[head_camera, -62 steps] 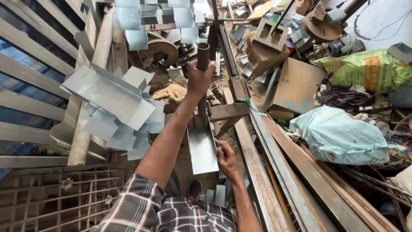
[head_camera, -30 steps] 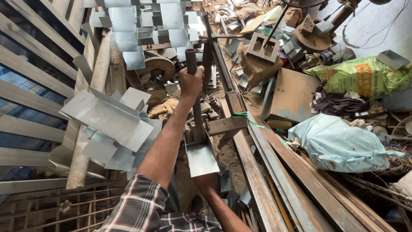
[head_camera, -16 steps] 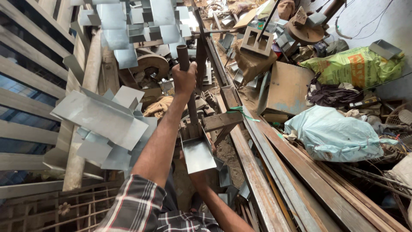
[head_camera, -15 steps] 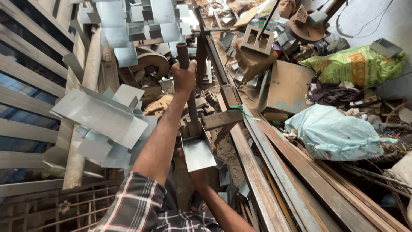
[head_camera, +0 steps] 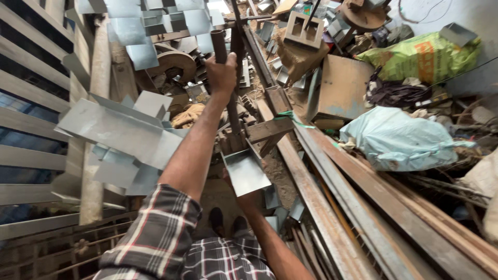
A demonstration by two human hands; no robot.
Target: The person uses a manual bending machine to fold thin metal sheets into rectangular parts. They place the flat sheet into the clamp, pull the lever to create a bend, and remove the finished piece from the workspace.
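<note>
We see our left hand point(head_camera: 222, 72) stretched out ahead of us, its fingers wrapped tight around the upper end of a dark metal lever point(head_camera: 220, 46), a round pipe that rises past the knuckles and runs down in front of the forearm to a rusty press point(head_camera: 236, 137) set among the scrap. The lever sits inside the fist, with its open top just above the hand and its lower length below the wrist.

Below the press lies a grey sheet-metal piece point(head_camera: 246, 171), folded up along one edge, with its near end tilted toward us. Our right hand point(head_camera: 228, 179) reaches up beneath that sheet and is almost wholly hidden by it, so we cannot tell whether it is closed or loose; only the forearm shows, coming up from the checked shirt point(head_camera: 171, 243).

To the left of the left arm a stack of bent metal sheets point(head_camera: 119, 135) rests against a wooden post point(head_camera: 96, 129). To the right, long rusty steel bars point(head_camera: 332, 197) run away from us along the floor. Beyond them lies a pale blue sack point(head_camera: 399, 140), with a green sack point(head_camera: 420, 54) farther back and a flat brown box point(head_camera: 342, 88) standing between the bars and the sacks
</note>
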